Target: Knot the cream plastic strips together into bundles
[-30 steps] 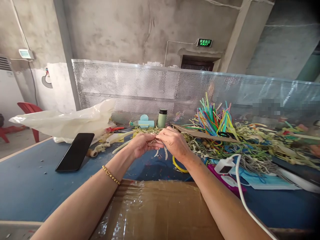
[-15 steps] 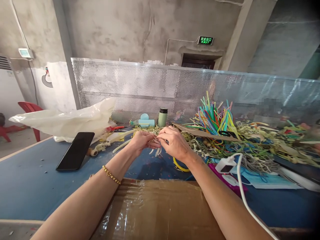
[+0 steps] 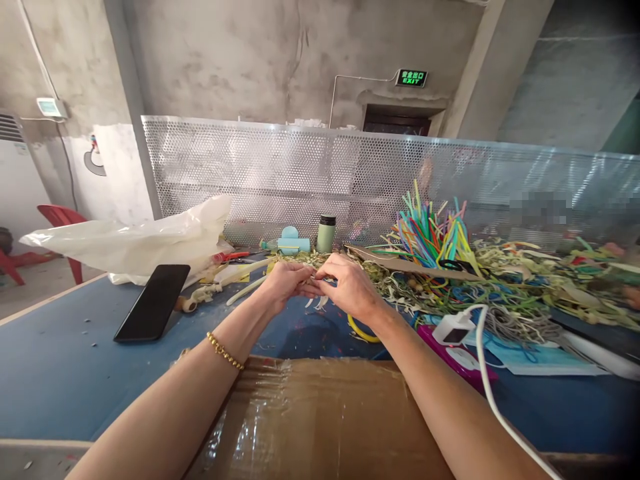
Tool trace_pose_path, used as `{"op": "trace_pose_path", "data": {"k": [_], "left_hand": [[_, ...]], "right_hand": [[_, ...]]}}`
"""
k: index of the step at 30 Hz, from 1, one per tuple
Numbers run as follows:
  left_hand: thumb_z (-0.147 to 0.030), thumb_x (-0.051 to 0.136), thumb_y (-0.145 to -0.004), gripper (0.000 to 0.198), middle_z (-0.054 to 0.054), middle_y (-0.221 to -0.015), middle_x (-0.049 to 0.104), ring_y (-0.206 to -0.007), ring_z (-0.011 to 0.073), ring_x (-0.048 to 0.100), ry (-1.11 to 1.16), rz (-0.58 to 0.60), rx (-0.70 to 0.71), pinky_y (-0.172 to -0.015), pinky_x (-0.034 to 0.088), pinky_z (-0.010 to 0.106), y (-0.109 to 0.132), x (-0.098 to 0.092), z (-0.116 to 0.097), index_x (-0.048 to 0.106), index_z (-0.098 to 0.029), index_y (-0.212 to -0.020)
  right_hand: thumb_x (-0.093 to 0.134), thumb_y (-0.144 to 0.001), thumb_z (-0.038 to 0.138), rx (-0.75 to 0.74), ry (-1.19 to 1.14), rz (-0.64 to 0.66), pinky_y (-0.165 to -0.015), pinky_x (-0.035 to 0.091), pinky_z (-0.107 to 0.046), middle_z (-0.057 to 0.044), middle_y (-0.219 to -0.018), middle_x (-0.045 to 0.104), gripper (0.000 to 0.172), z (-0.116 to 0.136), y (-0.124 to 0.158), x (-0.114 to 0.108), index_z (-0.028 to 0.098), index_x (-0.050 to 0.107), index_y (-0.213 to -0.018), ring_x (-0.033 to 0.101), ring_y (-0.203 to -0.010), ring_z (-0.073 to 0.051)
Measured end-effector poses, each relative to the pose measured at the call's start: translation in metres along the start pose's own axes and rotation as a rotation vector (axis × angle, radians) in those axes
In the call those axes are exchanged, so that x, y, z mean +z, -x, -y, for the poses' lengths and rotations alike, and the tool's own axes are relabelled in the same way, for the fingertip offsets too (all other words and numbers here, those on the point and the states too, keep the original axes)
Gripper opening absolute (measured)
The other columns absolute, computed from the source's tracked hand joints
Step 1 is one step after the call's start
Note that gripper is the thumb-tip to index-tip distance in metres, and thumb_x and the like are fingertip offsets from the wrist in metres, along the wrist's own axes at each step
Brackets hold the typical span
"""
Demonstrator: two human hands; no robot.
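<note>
My left hand [image 3: 287, 283] and my right hand [image 3: 347, 283] meet fingertip to fingertip above the blue table. Both have their fingers closed in a pinch around something small, mostly hidden by the fingers. Thin pale strips [image 3: 320, 303] show just under the fingertips and seem to hang from the grip. Behind my hands lies a heap of dry greenish strips [image 3: 390, 283]. A yellow loop [image 3: 363, 331] rests below my right wrist, and a pale rod [image 3: 245, 291] lies by my left hand.
A taped cardboard box [image 3: 320, 420] sits between my forearms. Left are a black phone [image 3: 153, 303] and a white plastic bag [image 3: 150, 243]. Right are colourful pipe-like strands [image 3: 435, 230], a white charger [image 3: 454, 329] with its cable, and a blue mask [image 3: 545, 357]. A green bottle [image 3: 326, 235] stands behind.
Both hands stay together in nearly the same place. My right fingers have shifted slightly against the left ones, and the pale strips below have moved a little.
</note>
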State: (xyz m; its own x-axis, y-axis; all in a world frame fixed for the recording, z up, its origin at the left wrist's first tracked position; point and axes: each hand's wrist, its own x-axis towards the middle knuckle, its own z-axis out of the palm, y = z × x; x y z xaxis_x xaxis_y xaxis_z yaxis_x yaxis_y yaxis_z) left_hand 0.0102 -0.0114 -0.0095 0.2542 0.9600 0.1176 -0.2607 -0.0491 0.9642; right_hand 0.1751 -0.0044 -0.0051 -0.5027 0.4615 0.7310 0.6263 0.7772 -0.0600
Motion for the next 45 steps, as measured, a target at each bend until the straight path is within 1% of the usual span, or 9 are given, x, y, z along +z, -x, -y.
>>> {"op": "trace_pose_path", "data": {"k": [9, 13, 17, 21, 27, 31, 35, 39, 45], "left_hand": [[-0.019, 0.068, -0.084, 0.017, 0.014, -0.065, 0.073, -0.06, 0.02, 0.072, -0.029, -0.019, -0.005, -0.059, 0.054, 0.026, 0.003, 0.002, -0.004, 0.074, -0.005, -0.076], [-0.017, 0.068, -0.083, 0.016, 0.013, -0.063, 0.072, -0.059, 0.0195, 0.072, -0.016, -0.027, 0.003, -0.061, 0.055, 0.027, 0.003, 0.002, -0.004, 0.072, -0.006, -0.073], [-0.017, 0.069, -0.081, 0.015, 0.012, -0.065, 0.072, -0.058, 0.0185, 0.071, -0.027, -0.014, 0.014, -0.06, 0.053, 0.026, 0.003, 0.002, -0.004, 0.07, -0.006, -0.07], [-0.017, 0.067, -0.082, 0.02, 0.011, -0.062, 0.07, -0.054, 0.0164, 0.067, -0.084, -0.007, 0.044, -0.054, 0.048, 0.025, 0.004, 0.003, -0.007, 0.068, -0.007, -0.065], [-0.02, 0.069, -0.079, 0.023, 0.007, -0.057, 0.063, -0.046, 0.0117, 0.057, -0.161, 0.128, 0.037, -0.052, 0.046, 0.027, 0.008, -0.001, -0.011, 0.066, -0.009, -0.059], [-0.02, 0.069, -0.077, 0.02, 0.005, -0.059, 0.06, -0.05, 0.0103, 0.054, -0.12, 0.202, 0.025, -0.052, 0.043, 0.025, 0.009, -0.006, -0.013, 0.066, -0.009, -0.06], [-0.014, 0.072, -0.072, 0.012, 0.003, -0.062, 0.058, -0.055, 0.0097, 0.053, -0.128, 0.28, 0.028, -0.055, 0.043, 0.024, 0.01, -0.007, -0.014, 0.067, -0.01, -0.062], [-0.019, 0.073, -0.074, 0.022, 0.0, -0.055, 0.051, -0.052, 0.009, 0.049, -0.211, 0.263, 0.071, -0.052, 0.039, 0.023, 0.01, -0.007, -0.012, 0.062, -0.012, -0.056], [-0.025, 0.075, -0.075, 0.025, 0.001, -0.054, 0.055, -0.049, 0.0089, 0.05, -0.28, 0.263, 0.092, -0.05, 0.039, 0.023, 0.008, -0.008, -0.009, 0.063, -0.012, -0.057]], "right_hand": [[0.069, -0.08, 0.009, 0.044, -0.13, -0.039, -0.068, 0.042, -0.028, -0.003, -0.077, 0.06, 0.011, -0.003, 0.0, 0.0, 0.017, 0.071, -0.073, 0.057, -0.075, -0.016], [0.067, -0.079, 0.009, 0.046, -0.175, -0.059, -0.067, 0.042, -0.027, -0.002, -0.076, 0.062, 0.012, 0.001, -0.001, -0.001, 0.017, 0.067, -0.07, 0.057, -0.072, -0.015], [0.062, -0.077, 0.013, 0.191, -0.302, -0.042, -0.057, 0.041, -0.024, 0.001, -0.065, 0.062, 0.009, 0.004, -0.003, -0.003, 0.016, 0.061, -0.069, 0.054, -0.059, -0.012], [0.062, -0.075, 0.018, 0.297, -0.375, 0.017, -0.048, 0.035, -0.022, 0.003, -0.057, 0.055, 0.005, 0.003, -0.003, -0.007, 0.017, 0.059, -0.07, 0.048, -0.052, -0.01], [0.059, -0.073, 0.017, 0.351, -0.346, 0.023, -0.047, 0.031, -0.022, 0.005, -0.053, 0.049, 0.003, 0.001, -0.004, -0.011, 0.017, 0.06, -0.07, 0.042, -0.049, -0.009], [0.062, -0.076, 0.023, 0.361, -0.365, 0.029, -0.046, 0.028, -0.022, 0.006, -0.049, 0.045, 0.01, 0.003, -0.005, -0.013, 0.016, 0.061, -0.069, 0.037, -0.047, -0.008], [0.064, -0.078, 0.024, 0.361, -0.355, 0.03, -0.047, 0.029, -0.022, 0.006, -0.05, 0.046, 0.012, 0.0, -0.004, -0.012, 0.015, 0.063, -0.07, 0.038, -0.048, -0.009], [0.064, -0.078, 0.021, 0.354, -0.336, 0.059, -0.048, 0.03, -0.023, 0.005, -0.05, 0.047, 0.011, -0.001, -0.003, -0.012, 0.015, 0.064, -0.069, 0.04, -0.049, -0.009], [0.063, -0.078, 0.021, 0.35, -0.365, 0.092, -0.047, 0.03, -0.023, 0.003, -0.052, 0.053, 0.013, 0.0, -0.004, -0.013, 0.016, 0.065, -0.067, 0.042, -0.048, -0.009]]}}
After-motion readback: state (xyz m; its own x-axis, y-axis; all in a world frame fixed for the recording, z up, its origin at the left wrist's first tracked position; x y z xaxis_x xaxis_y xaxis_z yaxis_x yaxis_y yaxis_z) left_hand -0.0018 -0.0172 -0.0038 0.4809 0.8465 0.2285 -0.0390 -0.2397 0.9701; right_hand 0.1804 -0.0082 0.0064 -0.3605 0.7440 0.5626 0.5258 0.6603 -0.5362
